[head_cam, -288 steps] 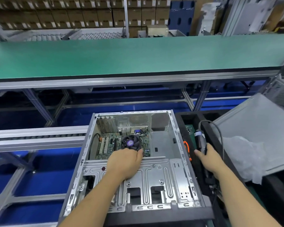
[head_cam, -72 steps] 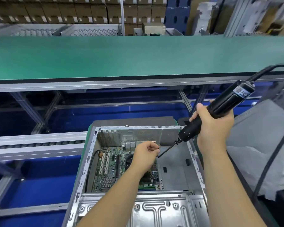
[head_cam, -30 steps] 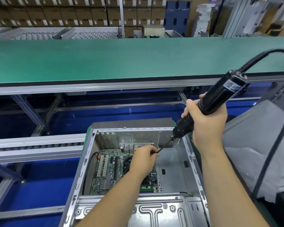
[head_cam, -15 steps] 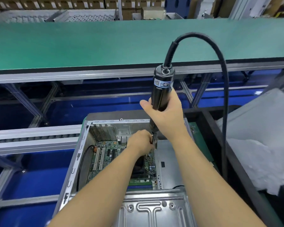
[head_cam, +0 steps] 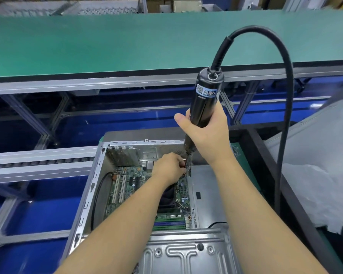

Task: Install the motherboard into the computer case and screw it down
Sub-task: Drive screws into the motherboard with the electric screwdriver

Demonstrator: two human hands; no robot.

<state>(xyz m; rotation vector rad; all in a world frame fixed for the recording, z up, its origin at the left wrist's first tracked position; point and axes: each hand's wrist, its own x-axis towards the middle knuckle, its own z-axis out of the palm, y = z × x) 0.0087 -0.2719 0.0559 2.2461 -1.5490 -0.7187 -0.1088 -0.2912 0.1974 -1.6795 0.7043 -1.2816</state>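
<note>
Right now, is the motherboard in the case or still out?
In. The motherboard lies flat on the floor of the computer case, inside its walls. Whether any screw is seated cannot be told.

— What sort of place is shown?
— A factory assembly line: a long green conveyor belt [head_cam: 127,40] is carried on aluminium framing [head_cam: 28,115], a roller track [head_cam: 38,161] is set below, and stacked cartons [head_cam: 158,4] are seen behind.
</note>
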